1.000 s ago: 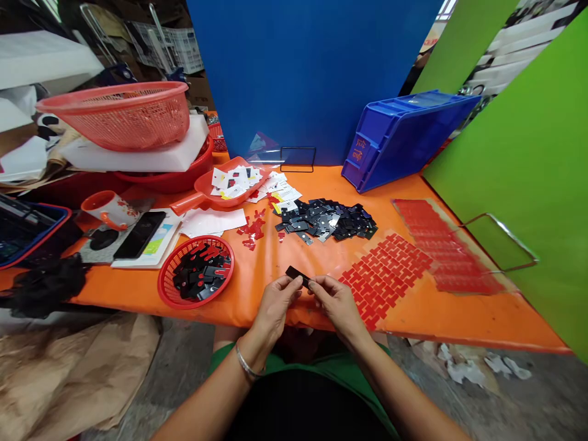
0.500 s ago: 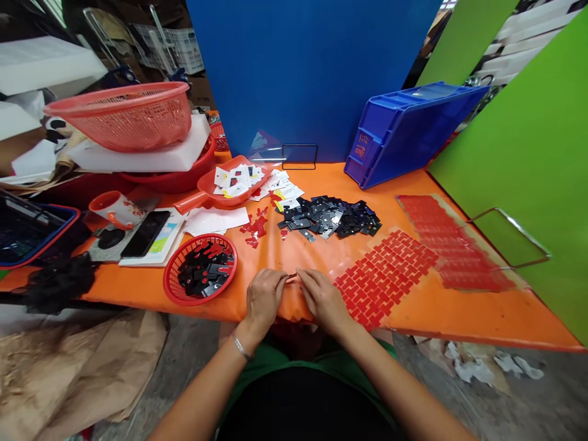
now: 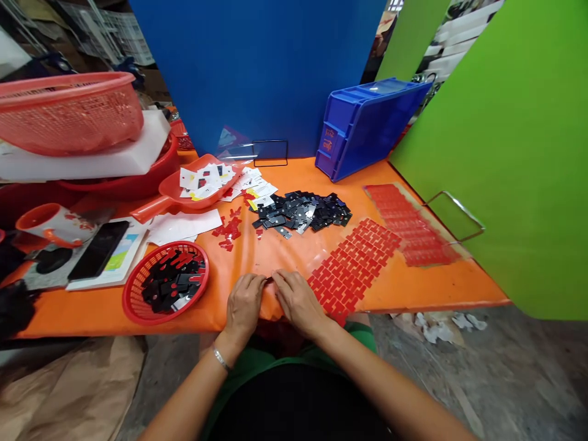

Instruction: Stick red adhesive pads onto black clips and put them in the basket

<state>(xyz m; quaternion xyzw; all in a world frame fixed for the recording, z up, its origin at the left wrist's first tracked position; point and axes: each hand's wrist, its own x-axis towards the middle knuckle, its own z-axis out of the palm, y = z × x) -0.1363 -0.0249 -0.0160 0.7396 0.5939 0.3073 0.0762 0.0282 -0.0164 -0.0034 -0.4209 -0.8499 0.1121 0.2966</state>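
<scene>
A workbench covered in orange sheeting (image 3: 413, 288) stands between a blue panel (image 3: 261, 67) at the back and a green panel (image 3: 505, 141) on the right. At the near edge, a person's left hand (image 3: 243, 306) and right hand (image 3: 298, 303) meet at the fingertips over a small dark piece (image 3: 269, 280). The fingers of both hands are drawn narrow, pinching the piece from either side; only a dark sliver of it shows, so its shape and facing cannot be told.

Beyond the hands lies a loose heap of flat black pieces (image 3: 298, 211), with scattered red scraps (image 3: 227, 229) to its left. Just beside the right hand is a sheet of interlocking red shapes (image 3: 356, 263), lying flat; a second red sheet (image 3: 404, 223) lies farther right. Left of the left hand, a round red basket (image 3: 133, 300) holds black pieces (image 3: 169, 285), several bearing red shapes.

The step in hand appears to be two-handed working of the single piece, perhaps pressing or aligning it. Judged from this grip, the next move calls for even fingertip pressure and a steady hold, since so slim a piece could readily slip or skew.
</scene>
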